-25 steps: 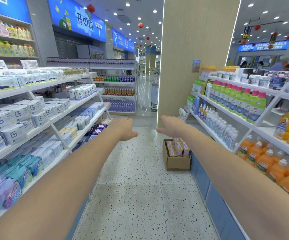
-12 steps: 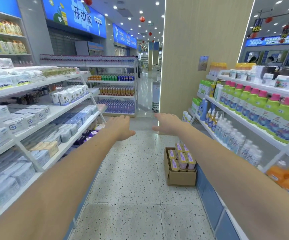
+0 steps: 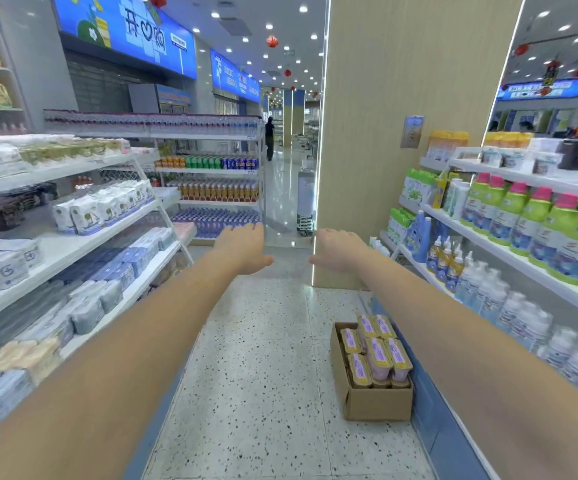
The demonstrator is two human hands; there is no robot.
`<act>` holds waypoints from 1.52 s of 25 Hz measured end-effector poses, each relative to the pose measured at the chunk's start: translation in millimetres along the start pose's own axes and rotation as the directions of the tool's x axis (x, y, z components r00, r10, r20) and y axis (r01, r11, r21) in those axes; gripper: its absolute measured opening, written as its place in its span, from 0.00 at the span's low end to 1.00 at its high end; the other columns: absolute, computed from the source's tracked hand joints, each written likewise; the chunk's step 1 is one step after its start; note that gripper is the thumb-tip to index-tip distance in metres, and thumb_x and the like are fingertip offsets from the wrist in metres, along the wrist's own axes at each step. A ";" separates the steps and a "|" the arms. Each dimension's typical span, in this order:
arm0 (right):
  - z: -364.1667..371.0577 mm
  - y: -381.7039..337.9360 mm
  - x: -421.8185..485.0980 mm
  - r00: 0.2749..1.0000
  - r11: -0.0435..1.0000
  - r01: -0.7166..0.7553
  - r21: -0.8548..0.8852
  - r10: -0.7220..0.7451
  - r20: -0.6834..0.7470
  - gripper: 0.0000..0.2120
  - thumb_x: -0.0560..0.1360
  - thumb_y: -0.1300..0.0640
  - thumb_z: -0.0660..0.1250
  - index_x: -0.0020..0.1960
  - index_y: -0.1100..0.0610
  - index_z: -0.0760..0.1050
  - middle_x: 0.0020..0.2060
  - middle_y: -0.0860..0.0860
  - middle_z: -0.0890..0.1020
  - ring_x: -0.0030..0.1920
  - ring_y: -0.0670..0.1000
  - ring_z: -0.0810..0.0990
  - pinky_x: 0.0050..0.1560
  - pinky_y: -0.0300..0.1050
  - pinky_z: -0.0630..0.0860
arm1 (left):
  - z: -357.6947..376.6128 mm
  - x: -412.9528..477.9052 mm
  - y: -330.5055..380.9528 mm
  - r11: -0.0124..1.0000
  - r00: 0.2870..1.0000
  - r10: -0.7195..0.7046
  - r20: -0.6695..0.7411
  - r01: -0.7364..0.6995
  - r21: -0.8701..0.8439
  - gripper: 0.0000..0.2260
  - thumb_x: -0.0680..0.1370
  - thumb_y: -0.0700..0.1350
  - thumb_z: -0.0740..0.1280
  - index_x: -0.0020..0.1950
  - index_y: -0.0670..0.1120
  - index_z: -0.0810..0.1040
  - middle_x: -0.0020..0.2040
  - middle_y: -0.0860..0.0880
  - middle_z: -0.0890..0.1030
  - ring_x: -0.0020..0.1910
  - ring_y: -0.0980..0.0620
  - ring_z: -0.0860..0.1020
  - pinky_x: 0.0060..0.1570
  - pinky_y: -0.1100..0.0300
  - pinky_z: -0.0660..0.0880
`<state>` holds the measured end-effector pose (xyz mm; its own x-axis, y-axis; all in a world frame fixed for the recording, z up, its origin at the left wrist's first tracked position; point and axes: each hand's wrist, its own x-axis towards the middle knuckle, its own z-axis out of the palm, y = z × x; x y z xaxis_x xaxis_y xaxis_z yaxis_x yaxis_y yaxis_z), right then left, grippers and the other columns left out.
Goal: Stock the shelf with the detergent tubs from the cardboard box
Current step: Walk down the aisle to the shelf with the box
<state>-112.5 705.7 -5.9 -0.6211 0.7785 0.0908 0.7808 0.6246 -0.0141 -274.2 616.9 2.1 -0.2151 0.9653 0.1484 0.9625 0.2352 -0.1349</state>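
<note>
While right hand (image 3: pixel 341 251) hovers empty, cardboard box (image 3: pixel 374 404) below, well apart

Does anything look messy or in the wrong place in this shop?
Only one thing: an open cardboard box full of detergent tubs sits on the floor, pushed against the base of the right-hand shelf, instead of on a shelf. Nothing looks spilled or broken.

The left hand (image 3: pixel 244 249) and right hand (image 3: pixel 341 249) reach forward side by side, apart, over the floor (image 3: pixel 263 358). The cardboard box (image 3: pixel 374 405) sits on the floor below the right forearm, against the right shelf (image 3: pixel 488 242) (the detergent tubs (image 3: pixel 377 355) stand packed inside it). Another shelf (image 3: pixel 72 247) runs left of the left hand, and a pillar (image 3: pixel 401 98) rises beyond the right hand.
</note>
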 end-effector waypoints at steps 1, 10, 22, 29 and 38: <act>-2.4 -0.8 27.4 1.000 1.000 -0.004 -0.006 0.004 -0.004 0.31 0.77 0.46 0.59 0.74 0.58 0.56 0.73 0.56 0.65 0.70 0.58 0.67 0.70 0.56 0.62 | 1.5 27.8 -14.4 1.000 1.000 0.008 -0.008 -0.008 0.005 0.33 0.76 0.59 0.59 0.74 0.40 0.57 0.71 0.41 0.68 0.68 0.41 0.69 0.65 0.48 0.65; 7.5 16.8 236.6 0.999 0.999 -0.032 0.038 0.033 -0.026 0.31 0.76 0.44 0.59 0.74 0.57 0.57 0.72 0.55 0.68 0.70 0.57 0.68 0.71 0.56 0.59 | 36.3 227.2 -82.1 0.998 0.999 0.049 0.016 -0.048 -0.033 0.31 0.77 0.57 0.60 0.73 0.40 0.58 0.71 0.41 0.68 0.69 0.42 0.68 0.69 0.47 0.60; 30.7 181.7 533.8 0.995 0.995 -0.095 0.017 0.095 -0.022 0.26 0.77 0.45 0.58 0.68 0.60 0.64 0.66 0.57 0.73 0.65 0.58 0.72 0.66 0.54 0.63 | 81.2 566.5 -70.1 0.991 0.992 0.128 0.001 -0.128 0.028 0.25 0.76 0.58 0.58 0.64 0.41 0.69 0.63 0.42 0.75 0.61 0.43 0.73 0.62 0.49 0.65; 47.1 261.9 647.4 0.988 0.988 -0.152 0.021 0.152 0.013 0.29 0.77 0.46 0.58 0.72 0.61 0.60 0.71 0.57 0.67 0.70 0.58 0.67 0.70 0.52 0.60 | 116.9 717.7 -55.7 0.989 0.990 0.142 0.002 -0.142 -0.038 0.30 0.77 0.60 0.56 0.71 0.40 0.63 0.69 0.41 0.70 0.67 0.42 0.70 0.67 0.48 0.64; 80.4 350.6 759.7 0.897 0.896 -0.441 0.049 0.441 -0.003 0.30 0.77 0.46 0.59 0.72 0.63 0.59 0.73 0.59 0.64 0.71 0.59 0.64 0.69 0.53 0.63 | 158.0 905.5 -32.3 0.914 0.922 0.385 -0.038 -0.387 -0.121 0.28 0.77 0.58 0.58 0.70 0.40 0.63 0.68 0.42 0.70 0.65 0.42 0.70 0.62 0.50 0.68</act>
<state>-316.0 1521.1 -21.9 -0.2124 0.9740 0.0785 0.9703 0.2198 -0.1015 -526.1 1501.3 -13.9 0.1790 0.9763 0.1220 0.9831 -0.1725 -0.0618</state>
